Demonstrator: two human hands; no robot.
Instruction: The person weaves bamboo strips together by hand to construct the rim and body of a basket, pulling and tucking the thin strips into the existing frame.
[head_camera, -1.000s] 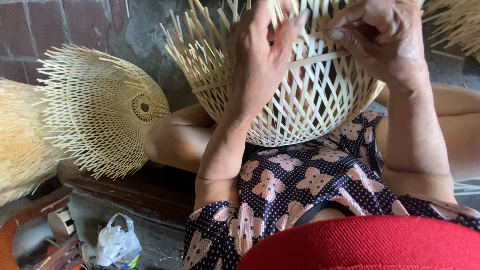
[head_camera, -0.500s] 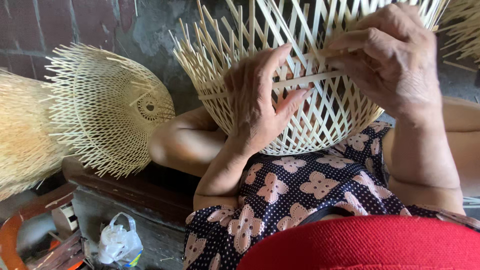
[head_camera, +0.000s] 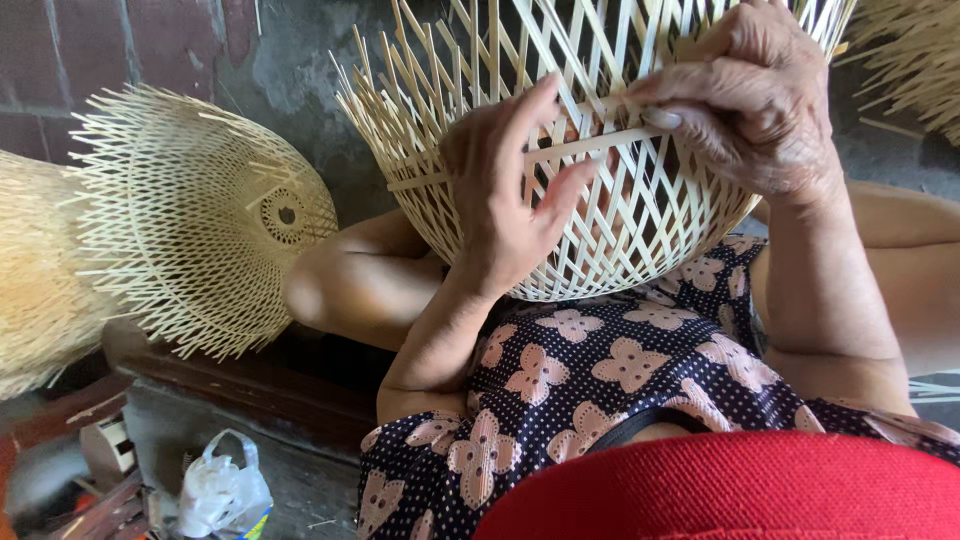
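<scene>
A half-woven bamboo basket (head_camera: 640, 230) rests on my lap, its loose strip ends sticking up. My left hand (head_camera: 505, 200) lies flat against its near wall, fingers spread over the lattice. Up near the rim, my right hand (head_camera: 750, 95) pinches a horizontal bamboo strip (head_camera: 570, 148) that runs across the weave. The basket's bottom sits against my dark flower-patterned dress (head_camera: 600, 370).
A stack of woven bamboo baskets (head_camera: 190, 220) lies on its side at the left, by a brick wall (head_camera: 90, 50). More bamboo strips (head_camera: 915, 60) show at the top right. A white plastic bag (head_camera: 222, 492) lies on the ground at the lower left.
The basket has come lower and closer. My left hand slid down from the rim onto the basket's wall, and my right hand has taken the horizontal strip between its fingertips.
</scene>
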